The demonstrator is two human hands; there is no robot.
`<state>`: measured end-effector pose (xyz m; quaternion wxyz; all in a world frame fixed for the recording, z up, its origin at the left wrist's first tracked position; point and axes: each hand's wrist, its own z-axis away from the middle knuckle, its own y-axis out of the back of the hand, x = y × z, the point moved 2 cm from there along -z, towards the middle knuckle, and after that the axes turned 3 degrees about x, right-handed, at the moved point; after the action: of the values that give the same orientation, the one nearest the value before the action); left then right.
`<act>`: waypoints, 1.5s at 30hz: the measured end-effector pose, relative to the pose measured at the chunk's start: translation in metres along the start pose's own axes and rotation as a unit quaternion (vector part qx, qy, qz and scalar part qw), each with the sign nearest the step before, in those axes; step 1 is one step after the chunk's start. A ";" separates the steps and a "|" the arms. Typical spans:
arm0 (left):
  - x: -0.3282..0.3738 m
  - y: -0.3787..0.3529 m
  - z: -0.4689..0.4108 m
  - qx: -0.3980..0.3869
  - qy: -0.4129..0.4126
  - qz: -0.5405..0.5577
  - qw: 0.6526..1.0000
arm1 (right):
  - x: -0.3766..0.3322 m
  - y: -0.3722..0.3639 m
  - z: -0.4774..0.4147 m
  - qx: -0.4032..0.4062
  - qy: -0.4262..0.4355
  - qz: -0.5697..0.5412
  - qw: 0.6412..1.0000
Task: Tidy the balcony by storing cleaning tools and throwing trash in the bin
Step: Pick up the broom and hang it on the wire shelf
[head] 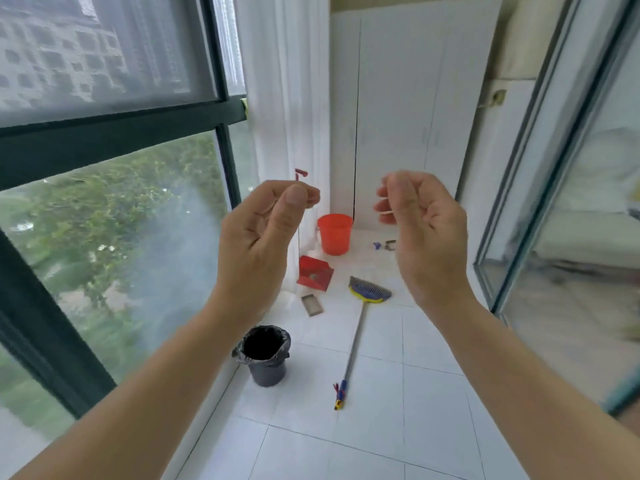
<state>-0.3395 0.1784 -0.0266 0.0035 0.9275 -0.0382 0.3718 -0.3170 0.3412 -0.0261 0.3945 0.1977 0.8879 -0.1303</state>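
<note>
Hands: left hand (266, 223) and right hand (420, 230) are raised side by side in front of the chest, well above the floor – both loosely curled with thumb near fingertips, neither gripping anything I can make out.
Right fingertips: a pale sliver shows beside them; too blurred to say whether it is a held scrap or part of the background.
Step in hand: by my reading, nothing is picked up yet, so the first job is choosing a target and lowering toward it.
Broom: the long metal-handled broom with a blue and yellow bristle head (356, 327) lies flat on the white tiled floor (398, 410), handle end nearest the person.
Dustpan: the red plastic dustpan on a thin upright handle (314, 273) stands against the white wall, just left of the broom head.
Bucket: the round orange plastic bucket (334, 233) sits beyond it, before the tall white cupboard (408, 116).
Bin: the small grey bin lined with a black bag (266, 355) stands open by the window sill, nearest of all.
Trash: 1 small flat grey box (312, 305) between dustpan and bin, and small blue and grey bits (385, 244) near the bucket.
Doing it well: probably take the broom by its near handle end with 1 hand, keeping the other free for the dustpan – then gather scraps and drop them straight into the open bin.
</note>
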 end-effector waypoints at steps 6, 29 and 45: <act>-0.057 -0.050 -0.038 -0.030 0.017 0.032 0.999 | 0.056 0.030 -0.041 0.047 -0.015 0.038 0.998; -0.306 -0.218 -0.214 -0.050 0.074 0.052 0.995 | 0.299 0.069 -0.261 0.053 -0.067 0.077 0.993; -0.425 -0.409 -0.302 0.046 0.096 -0.011 0.994 | 0.467 0.178 -0.452 -0.067 -0.087 0.023 0.994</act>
<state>-0.8240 0.6256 -0.0921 -0.0313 0.8872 -0.0103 0.4602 -0.8150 0.7902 -0.0945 0.4855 0.1789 0.8521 -0.0786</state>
